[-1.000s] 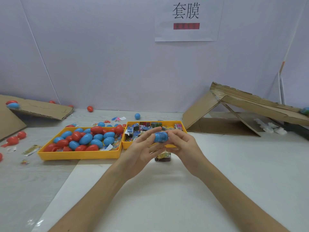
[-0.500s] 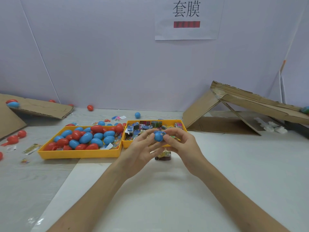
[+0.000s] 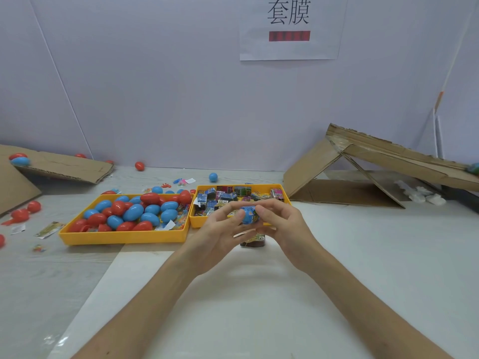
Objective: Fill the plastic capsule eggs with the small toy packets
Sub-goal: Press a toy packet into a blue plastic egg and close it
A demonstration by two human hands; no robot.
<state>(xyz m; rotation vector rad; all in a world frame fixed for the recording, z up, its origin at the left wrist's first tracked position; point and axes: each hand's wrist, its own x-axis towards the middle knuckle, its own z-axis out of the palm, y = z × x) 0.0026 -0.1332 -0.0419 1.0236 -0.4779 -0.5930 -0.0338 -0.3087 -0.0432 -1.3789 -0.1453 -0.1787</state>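
One blue capsule egg (image 3: 249, 215) is clamped in the grip of left hand (image 3: 220, 231) and right hand (image 3: 287, 229); beyond lie two trays: egg tray (image 3: 124, 239) leftward, packet tray (image 3: 197, 223) directly behind.

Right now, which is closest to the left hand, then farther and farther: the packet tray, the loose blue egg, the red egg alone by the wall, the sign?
1. Packet tray, just behind the left hand.
2. Loose blue egg, on the table behind that tray.
3. Red egg, back left by the wall.
4. Sign, high on the wall.
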